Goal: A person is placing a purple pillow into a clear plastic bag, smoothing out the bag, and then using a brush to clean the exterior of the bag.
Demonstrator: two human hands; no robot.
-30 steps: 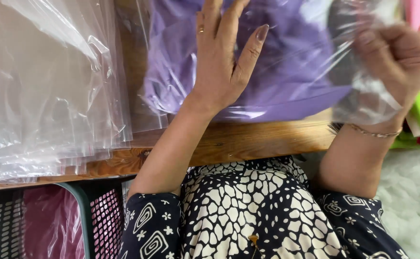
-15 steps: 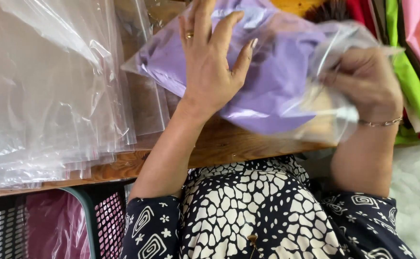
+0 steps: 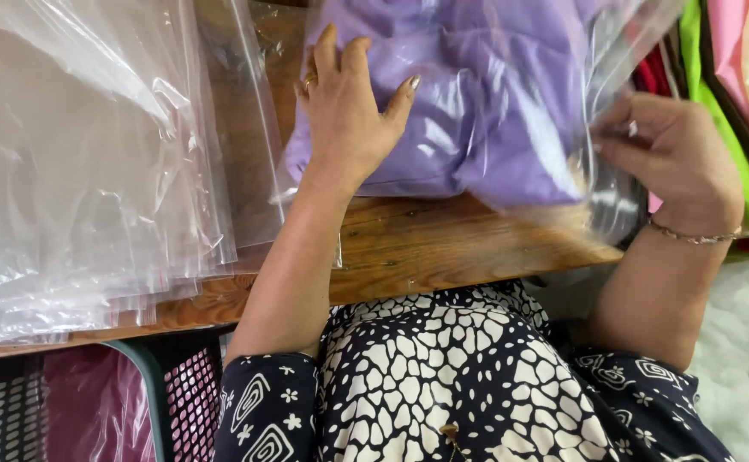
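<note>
A folded purple garment [image 3: 469, 94] lies inside a clear plastic bag [image 3: 623, 51] on the wooden table [image 3: 443, 248]. My left hand [image 3: 349, 111] presses flat on the left part of the bagged garment, fingers spread, a ring on one finger. My right hand [image 3: 674, 154], with a thin bracelet at the wrist, pinches the bag's open right end between fingers and thumb. The bag's mouth is crumpled around that hand.
A thick stack of clear plastic bags [image 3: 83, 162] covers the table's left half. Folded cloths in green [image 3: 717, 103], red and pink lie at the right edge. A plastic basket [image 3: 75, 411] with a dark pink item stands below the table at the left.
The bagged garment has been laid back down flat on the table and sits higher in view. My right hand has shifted from the bag's lower corner to its right end.
</note>
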